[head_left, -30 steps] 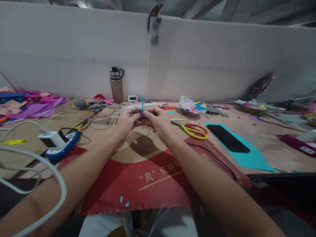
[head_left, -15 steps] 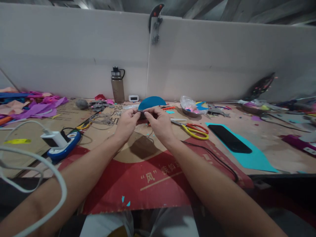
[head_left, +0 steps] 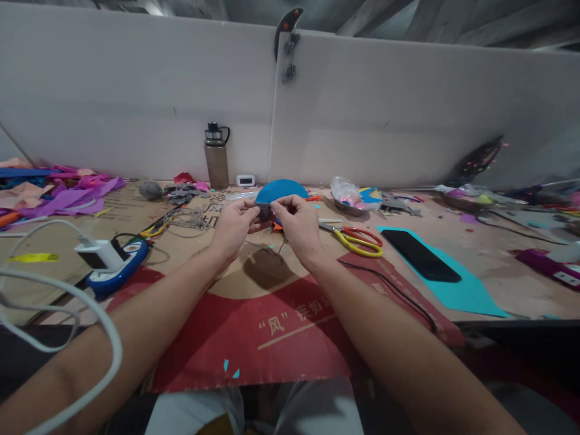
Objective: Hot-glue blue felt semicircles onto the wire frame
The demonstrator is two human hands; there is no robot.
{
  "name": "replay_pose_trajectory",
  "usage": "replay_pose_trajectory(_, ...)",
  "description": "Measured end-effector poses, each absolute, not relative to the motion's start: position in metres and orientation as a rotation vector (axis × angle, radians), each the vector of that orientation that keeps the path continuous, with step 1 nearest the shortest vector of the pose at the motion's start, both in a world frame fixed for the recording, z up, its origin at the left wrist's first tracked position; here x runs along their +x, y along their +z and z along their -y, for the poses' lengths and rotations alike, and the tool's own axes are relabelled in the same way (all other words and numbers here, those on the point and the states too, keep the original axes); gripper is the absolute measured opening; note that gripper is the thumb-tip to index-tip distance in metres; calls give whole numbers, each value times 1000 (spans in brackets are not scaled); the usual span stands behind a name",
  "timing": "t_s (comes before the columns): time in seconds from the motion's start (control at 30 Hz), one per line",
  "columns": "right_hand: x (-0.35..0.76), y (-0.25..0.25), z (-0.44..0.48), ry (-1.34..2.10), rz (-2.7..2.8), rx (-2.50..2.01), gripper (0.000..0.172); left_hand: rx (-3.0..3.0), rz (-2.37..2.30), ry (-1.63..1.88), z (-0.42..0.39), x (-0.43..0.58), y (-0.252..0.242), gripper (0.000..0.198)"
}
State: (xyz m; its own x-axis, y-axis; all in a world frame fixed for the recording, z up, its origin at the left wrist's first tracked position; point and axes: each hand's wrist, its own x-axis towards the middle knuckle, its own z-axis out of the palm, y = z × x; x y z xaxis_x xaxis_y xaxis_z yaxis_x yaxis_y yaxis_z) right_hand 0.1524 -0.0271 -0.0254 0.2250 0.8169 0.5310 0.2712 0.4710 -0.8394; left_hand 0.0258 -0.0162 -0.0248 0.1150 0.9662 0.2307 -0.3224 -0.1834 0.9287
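On the table [head_left: 493, 260], the left hand [head_left: 233, 228] and the right hand [head_left: 298, 228] are above the cardboard [head_left: 290, 370] with a piece [head_left: 281, 190] between them, and the bottle [head_left: 217, 162] and clock [head_left: 245, 180] stand behind, before the wall panel [head_left: 136, 103]. To their left lie the string [head_left: 194, 219] and, nearer, the power strip [head_left: 118, 283] with a charger [head_left: 98, 257] in it, a pile of scraps [head_left: 67, 196] farther left. To their right lie the scissors [head_left: 347, 244], a bowl [head_left: 351, 209] behind them, then the phone [head_left: 421, 255] on a sheet [head_left: 480, 300].

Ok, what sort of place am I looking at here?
Probably a craft workspace: scissors, a pile of coloured scraps and a printed cardboard sheet share one table.
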Motion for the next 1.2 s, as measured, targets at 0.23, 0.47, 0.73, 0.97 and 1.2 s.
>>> replay_pose_trajectory(0.23, 152, -27, 25, 501, 1304, -1083, 16, 1221, -733, 1385, 17, 24, -25, 7)
replay_pose_trajectory(0.47, 152, -30, 22, 512, 1326, -1063, 17, 1243, -720, 1398, 18, 24, -24, 15)
replay_pose_trajectory(0.73, 151, -25, 26, 564, 1308, -1081, 16, 1136, -737, 1389, 19, 24, -21, 11)
replay_pose_trajectory(0.97, 152, -30, 18, 654, 1272, -1038, 22, 1141, -686, 1395, 17, 22, -22, 10)
replay_pose_trajectory(1.2, 152, -33, 14, 883, 1212, -899, 18, 1136, -685, 1371, 17, 21, -22, 11)
